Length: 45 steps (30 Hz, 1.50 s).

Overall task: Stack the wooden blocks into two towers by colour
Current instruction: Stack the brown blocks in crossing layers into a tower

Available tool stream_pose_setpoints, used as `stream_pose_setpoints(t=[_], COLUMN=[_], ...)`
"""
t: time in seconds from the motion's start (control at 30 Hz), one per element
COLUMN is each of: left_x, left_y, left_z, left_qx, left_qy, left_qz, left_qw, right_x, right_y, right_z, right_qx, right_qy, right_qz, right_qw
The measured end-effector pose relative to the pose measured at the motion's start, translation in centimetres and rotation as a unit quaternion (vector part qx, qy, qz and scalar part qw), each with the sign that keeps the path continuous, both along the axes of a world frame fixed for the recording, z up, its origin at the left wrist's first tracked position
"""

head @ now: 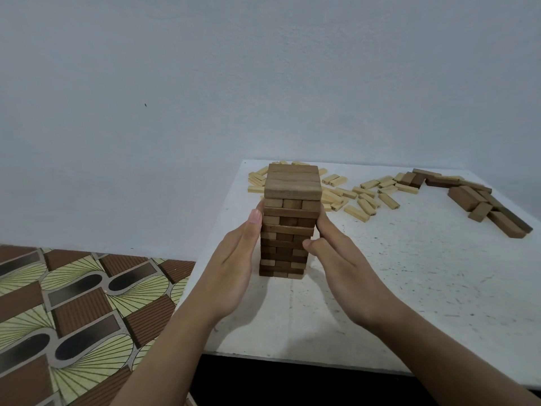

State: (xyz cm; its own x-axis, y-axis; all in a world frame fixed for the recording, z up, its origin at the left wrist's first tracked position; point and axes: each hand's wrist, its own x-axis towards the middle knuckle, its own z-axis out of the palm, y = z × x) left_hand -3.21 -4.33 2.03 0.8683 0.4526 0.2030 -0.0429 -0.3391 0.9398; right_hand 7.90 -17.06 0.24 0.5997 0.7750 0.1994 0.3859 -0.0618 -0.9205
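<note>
View: head camera, the only one, looking forward and down at my hands.
Brown tower (288, 227): stands upright on the near left part of the white table (424, 303). Layers of three blocks, each layer crossed over the one below. The end faces range from tan to dark brown, and the top layer lies flat and flush.
Left hand (237, 268): not gripping. My palm faces the tower's left side, my fingers lie straight against it, and my thumb points up beside the upper layers.
Right hand (345, 268): also flat, pressed to the tower's right side. My thumb tip touches the front right edge at mid height. My fingertips are hidden behind the blocks, so the contact there is likely but unconfirmed.
Pale blocks (366, 197): scattered loose on the far part of the table, behind the tower and to its right, none of them stacked.
Loose brown blocks (480, 200): a ragged heap at the far right of the table, well apart from the tower, touching the pale scatter at its left end.
Floor mat (73, 312): brown, black and cream pattern, left of the table.
Wall (205, 83): plain pale, behind the table.
</note>
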Motion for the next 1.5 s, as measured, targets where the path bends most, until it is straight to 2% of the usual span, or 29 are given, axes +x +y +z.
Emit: stream_pose_setpoints(t=[0.3, 0.57, 0.77, 0.9, 1.1, 1.2, 1.33, 1.43, 1.5], left_x=[0.1, 0.1, 0.6, 0.6, 1.2, 1.6, 2.4, 3.5, 4.5], left_y=[-0.1, 0.6, 2.1, 2.4, 2.6, 2.2, 0.5, -2.1, -4.2], left_z=[-0.1, -0.4, -1.3, -0.7, 1.9, 3.3, 5.3, 6.0, 5.9], left_qx=[-0.003, 0.004, -0.010, 0.041, 0.066, 0.121, 0.274, 0.340, 0.348], left_qy=[0.005, -0.028, -0.115, -0.185, -0.218, -0.243, -0.290, -0.310, -0.311], left_qz=[-0.003, 0.004, 0.074, 0.134, 0.134, 0.143, 0.154, 0.115, 0.065], left_qw=[1.000, 1.000, 0.991, 0.973, 0.964, 0.952, 0.904, 0.880, 0.882], right_x=[0.1, 0.1, 0.0, 0.4, 1.2, 1.6, 2.7, 4.2, 5.5], right_y=[0.0, -0.1, -0.4, -0.5, -0.3, -0.4, -1.3, -2.8, -4.4], right_z=[0.1, 0.5, 0.7, 1.1, 2.5, 3.7, 5.2, 5.3, 4.9], right_qx=[0.001, 0.005, 0.086, 0.129, 0.152, 0.177, 0.203, 0.194, 0.170], right_qy=[-0.005, -0.019, -0.022, -0.033, -0.049, -0.055, -0.066, -0.081, -0.082], right_qz=[0.000, -0.013, -0.084, -0.125, -0.170, -0.182, -0.168, -0.174, -0.188], right_qw=[1.000, 1.000, 0.993, 0.983, 0.972, 0.966, 0.962, 0.962, 0.964])
